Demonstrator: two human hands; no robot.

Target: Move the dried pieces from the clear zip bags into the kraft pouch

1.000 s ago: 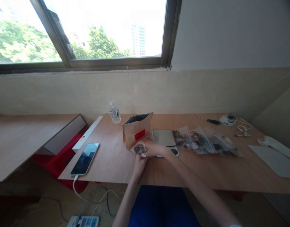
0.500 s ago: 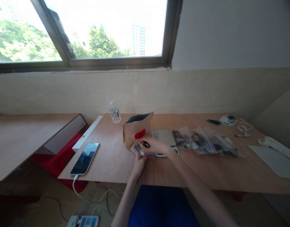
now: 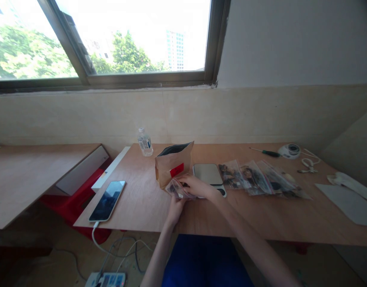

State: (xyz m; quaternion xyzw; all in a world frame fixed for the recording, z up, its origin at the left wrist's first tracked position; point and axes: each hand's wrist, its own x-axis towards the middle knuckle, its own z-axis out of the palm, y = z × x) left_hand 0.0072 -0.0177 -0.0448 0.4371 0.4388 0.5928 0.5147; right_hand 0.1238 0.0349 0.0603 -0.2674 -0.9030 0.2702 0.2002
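A clear plastic bag (image 3: pixel 176 189) is in my left hand (image 3: pixel 177 203), which is closed around its lower side. My right hand (image 3: pixel 193 185) reaches in at the bag's mouth, its fingers pinched on a small dark item that is mostly hidden. Just behind the bag stands an open brown paper pouch (image 3: pixel 165 169) with a red label (image 3: pixel 176 170). A flat kitchen scale (image 3: pixel 208 174) lies to the right, partly covered by my right hand and wrist.
Several zip bags with dark contents (image 3: pixel 251 177) lie right of the scale. Farther right are a screwdriver (image 3: pixel 271 153), a white dome camera (image 3: pixel 289 151) and a paper sheet (image 3: pixel 346 203). A phone (image 3: pixel 107 201) on a cable and a water bottle (image 3: pixel 145 143) are on the left.
The dark item with a yellowish mark, plainly visible in my right fingers before, has gone lower into the plastic bag. My left hand has hardly moved.
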